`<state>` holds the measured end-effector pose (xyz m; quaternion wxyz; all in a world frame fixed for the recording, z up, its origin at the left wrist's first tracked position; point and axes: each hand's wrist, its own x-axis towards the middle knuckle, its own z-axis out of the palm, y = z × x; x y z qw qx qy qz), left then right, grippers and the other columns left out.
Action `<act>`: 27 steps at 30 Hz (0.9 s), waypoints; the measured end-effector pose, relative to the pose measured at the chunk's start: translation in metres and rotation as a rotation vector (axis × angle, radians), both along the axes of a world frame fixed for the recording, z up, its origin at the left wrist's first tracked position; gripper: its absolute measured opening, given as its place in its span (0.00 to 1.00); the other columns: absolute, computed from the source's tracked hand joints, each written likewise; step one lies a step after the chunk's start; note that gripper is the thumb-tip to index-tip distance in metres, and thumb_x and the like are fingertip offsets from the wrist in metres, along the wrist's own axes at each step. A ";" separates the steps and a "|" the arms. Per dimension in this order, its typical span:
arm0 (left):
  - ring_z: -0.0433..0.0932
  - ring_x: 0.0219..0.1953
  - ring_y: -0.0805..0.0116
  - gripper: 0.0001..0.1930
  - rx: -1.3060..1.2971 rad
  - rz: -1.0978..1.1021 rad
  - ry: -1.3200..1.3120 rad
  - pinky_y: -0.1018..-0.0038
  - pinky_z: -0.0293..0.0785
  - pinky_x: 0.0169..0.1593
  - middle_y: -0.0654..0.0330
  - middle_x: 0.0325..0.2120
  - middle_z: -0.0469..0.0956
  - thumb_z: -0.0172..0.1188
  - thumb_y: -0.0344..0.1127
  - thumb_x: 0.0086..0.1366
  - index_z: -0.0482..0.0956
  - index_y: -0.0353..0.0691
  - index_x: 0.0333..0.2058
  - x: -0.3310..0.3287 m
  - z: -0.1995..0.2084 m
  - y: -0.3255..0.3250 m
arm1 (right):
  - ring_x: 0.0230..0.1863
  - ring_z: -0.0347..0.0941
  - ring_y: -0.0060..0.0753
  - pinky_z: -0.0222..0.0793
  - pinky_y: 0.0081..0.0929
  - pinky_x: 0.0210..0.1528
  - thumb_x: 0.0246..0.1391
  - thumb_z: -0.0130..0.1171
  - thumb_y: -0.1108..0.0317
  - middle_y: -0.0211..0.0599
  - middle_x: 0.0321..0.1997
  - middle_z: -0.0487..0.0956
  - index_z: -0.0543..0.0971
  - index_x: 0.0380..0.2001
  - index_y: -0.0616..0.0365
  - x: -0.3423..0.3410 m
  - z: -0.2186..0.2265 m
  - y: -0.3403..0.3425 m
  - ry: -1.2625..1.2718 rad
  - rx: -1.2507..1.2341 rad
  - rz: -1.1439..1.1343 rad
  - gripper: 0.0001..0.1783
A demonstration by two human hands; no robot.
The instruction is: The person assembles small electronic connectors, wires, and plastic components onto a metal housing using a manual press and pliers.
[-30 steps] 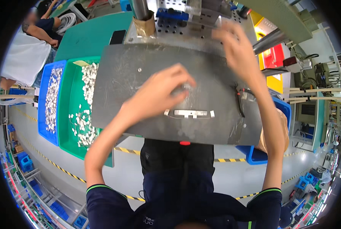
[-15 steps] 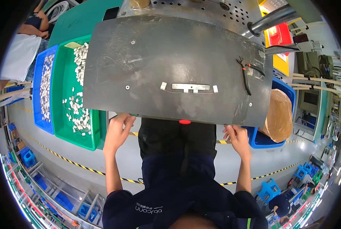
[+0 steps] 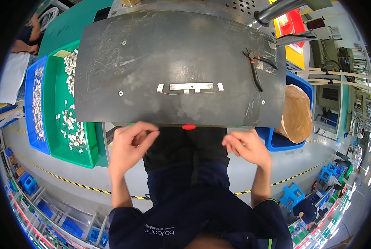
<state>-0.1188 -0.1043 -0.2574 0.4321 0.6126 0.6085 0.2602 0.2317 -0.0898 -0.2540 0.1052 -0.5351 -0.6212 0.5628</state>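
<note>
Both hands hang just off the near edge of a dark grey plate. My left hand is loosely curled, thumb and forefinger a little apart, with nothing visible in it. My right hand has bent, slightly spread fingers and also shows nothing held. A red button sits at the plate's edge between them. Beyond the hands, a pale metal bar lies crosswise on the plate. Two white connectors with thin wires adjoin its near side, and a white connector lies off its left end, another off its right.
Cutting pliers with red-and-black handles lie on the plate's right. At left stand a green bin and a blue bin of small white connectors. A blue crate with a brown paper lining is at right. Another person is far left.
Both hands have come away from under the plate's edge and moved inward. The view has shifted slightly, while the bar and pliers keep their places on the plate.
</note>
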 end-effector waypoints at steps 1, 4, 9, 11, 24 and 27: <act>0.67 0.16 0.70 0.02 0.002 0.002 -0.003 0.73 0.64 0.24 0.60 0.17 0.75 0.70 0.25 0.64 0.87 0.35 0.35 0.015 -0.003 0.008 | 0.15 0.71 0.32 0.66 0.29 0.23 0.71 0.59 0.67 0.35 0.19 0.79 0.83 0.32 0.63 -0.015 0.001 0.007 0.129 0.108 -0.043 0.13; 0.64 0.16 0.71 0.06 0.368 0.057 0.080 0.73 0.63 0.24 0.61 0.16 0.71 0.74 0.24 0.59 0.88 0.38 0.35 0.052 -0.016 0.046 | 0.15 0.58 0.16 0.55 0.21 0.20 0.66 0.64 0.73 0.28 0.16 0.73 0.85 0.33 0.61 -0.050 -0.024 0.038 -0.013 0.728 -0.251 0.06; 0.68 0.15 0.67 0.06 0.548 0.116 0.110 0.70 0.63 0.22 0.62 0.17 0.73 0.75 0.27 0.59 0.90 0.42 0.35 0.061 -0.049 0.060 | 0.14 0.58 0.20 0.53 0.23 0.19 0.54 0.74 0.77 0.30 0.15 0.69 0.86 0.34 0.58 -0.071 -0.041 0.058 0.023 0.815 -0.264 0.06; 0.69 0.15 0.66 0.06 0.571 0.120 0.120 0.70 0.64 0.21 0.62 0.17 0.73 0.75 0.28 0.59 0.90 0.42 0.36 0.062 -0.050 0.058 | 0.14 0.55 0.16 0.49 0.21 0.19 0.52 0.75 0.78 0.27 0.14 0.66 0.87 0.34 0.59 -0.071 -0.041 0.056 0.025 0.852 -0.260 0.06; 0.78 0.29 0.63 0.06 0.537 0.053 -0.087 0.69 0.74 0.33 0.58 0.35 0.80 0.74 0.26 0.58 0.87 0.38 0.34 0.059 -0.018 0.047 | 0.13 0.60 0.22 0.55 0.24 0.20 0.51 0.73 0.79 0.29 0.13 0.68 0.89 0.32 0.57 -0.063 -0.037 0.052 0.087 0.868 -0.224 0.06; 0.85 0.46 0.63 0.06 0.254 0.224 -0.427 0.70 0.80 0.49 0.53 0.48 0.86 0.72 0.27 0.64 0.87 0.34 0.39 0.066 -0.011 0.025 | 0.13 0.64 0.24 0.59 0.24 0.20 0.48 0.73 0.81 0.29 0.13 0.69 0.89 0.32 0.58 -0.078 -0.031 0.051 0.216 1.015 -0.145 0.08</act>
